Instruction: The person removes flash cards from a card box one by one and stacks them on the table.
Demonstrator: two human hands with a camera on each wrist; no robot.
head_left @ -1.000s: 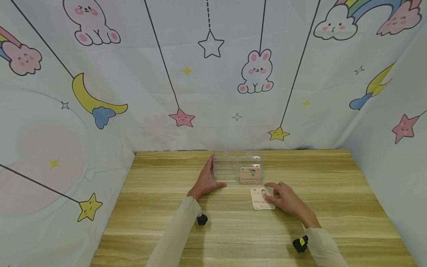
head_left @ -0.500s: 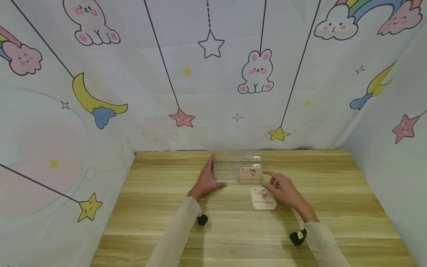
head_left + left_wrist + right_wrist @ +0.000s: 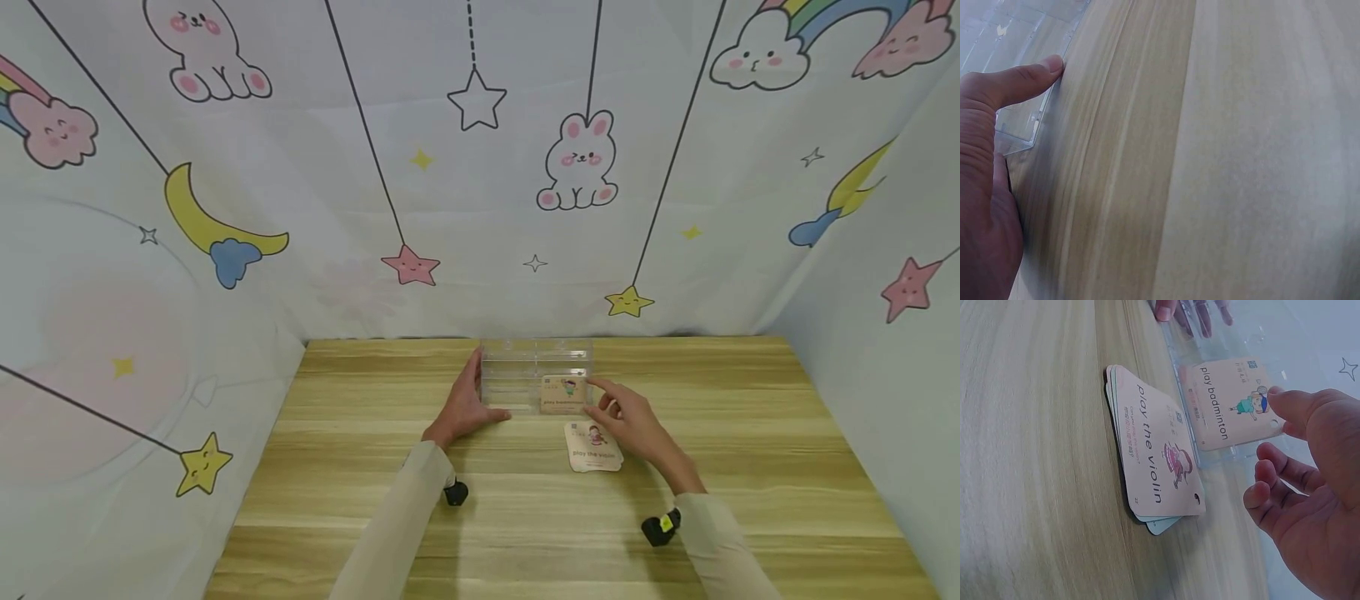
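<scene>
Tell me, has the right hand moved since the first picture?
Yes. Against the clear box in the head view, the right hand has moved forward and slightly left, from the violin cards to the box's right side.

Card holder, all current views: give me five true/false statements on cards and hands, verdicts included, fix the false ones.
1. The "play badminton" card sits in the clear holder. True.
2. The "play the violin" card tops a stack on the table. True.
3. The left hand is at the holder's left side. True.
4. Both hands are on the stack. False: the right hand is at the badminton card's right side, the left at the holder.
5. The stack lies behind the holder. False: it lies in front, on the person's side.
</scene>
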